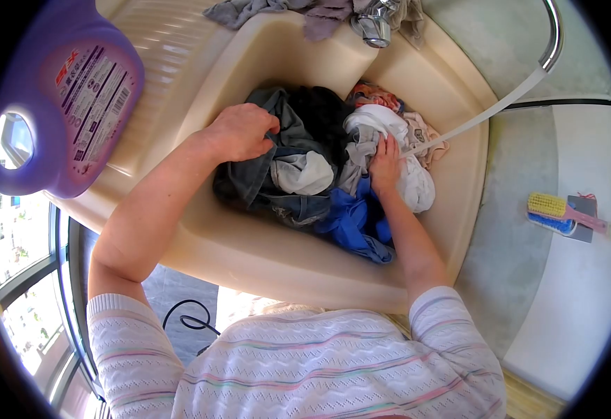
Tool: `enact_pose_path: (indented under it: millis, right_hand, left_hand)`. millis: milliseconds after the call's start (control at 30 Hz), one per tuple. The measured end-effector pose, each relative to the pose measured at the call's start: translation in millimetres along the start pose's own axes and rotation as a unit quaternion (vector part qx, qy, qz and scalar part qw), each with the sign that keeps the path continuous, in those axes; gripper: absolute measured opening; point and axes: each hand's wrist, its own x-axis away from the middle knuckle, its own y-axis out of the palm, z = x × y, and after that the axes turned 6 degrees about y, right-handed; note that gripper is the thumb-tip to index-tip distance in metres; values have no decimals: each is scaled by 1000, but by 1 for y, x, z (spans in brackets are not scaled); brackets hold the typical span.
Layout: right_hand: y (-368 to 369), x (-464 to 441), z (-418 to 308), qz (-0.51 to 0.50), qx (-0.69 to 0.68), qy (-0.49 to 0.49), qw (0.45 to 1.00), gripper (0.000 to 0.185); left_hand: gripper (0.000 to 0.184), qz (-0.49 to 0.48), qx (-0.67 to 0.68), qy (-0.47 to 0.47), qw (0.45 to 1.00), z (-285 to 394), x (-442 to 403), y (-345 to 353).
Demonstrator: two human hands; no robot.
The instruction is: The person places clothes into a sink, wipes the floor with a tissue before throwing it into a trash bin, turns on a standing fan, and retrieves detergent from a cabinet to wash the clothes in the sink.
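Note:
My left hand (244, 133) is closed on the edge of a dark grey denim garment (249, 174) at the left of the heap in the sink; its fingertips are partly hidden. A pale lining or pocket (304, 173) shows in the middle of the denim. My right hand (386, 166) lies with fingers stretched out on grey cloth (358, 157) beside a white garment (417, 185). Below that wrist is a bright blue garment (354, 220). Black cloth (316, 115) sits behind, and a patterned orange-red cloth (376, 96) lies at the back.
Water (483, 114) streams from a curved metal spout (553, 35) onto the clothes. The beige sink (298, 276) has a ribbed washboard (169, 56) at left, with a purple detergent bottle (103, 105) there. A tap handle (375, 24) and cloths stand behind. A brush (549, 204) hangs right.

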Motion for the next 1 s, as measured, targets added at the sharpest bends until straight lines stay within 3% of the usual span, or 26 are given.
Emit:
enact_pose_path:
  millis: [67,167,367,567,1000]
  right_hand:
    - [-11,0,-8,-23,14,16,1000,50]
    - [3,-2,2,26,-85,-34,995,49]
    - [-1,-2,1,22,-3,-32,999,49]
    - [3,-2,2,26,-53,-24,998,49]
    - [-6,0,-2,-16,10,15,1000,49]
  left_hand:
    - [27,3,-1,3,1000,0,0,0]
    - [27,1,3,-1,1000,1,1,-1]
    - [28,-6,-3,-9,1000,5,1,-5]
    - [28,-13,-11,-11,1000,6,0,-6]
    - [26,19,-10,22,1000,-2,-1,3]
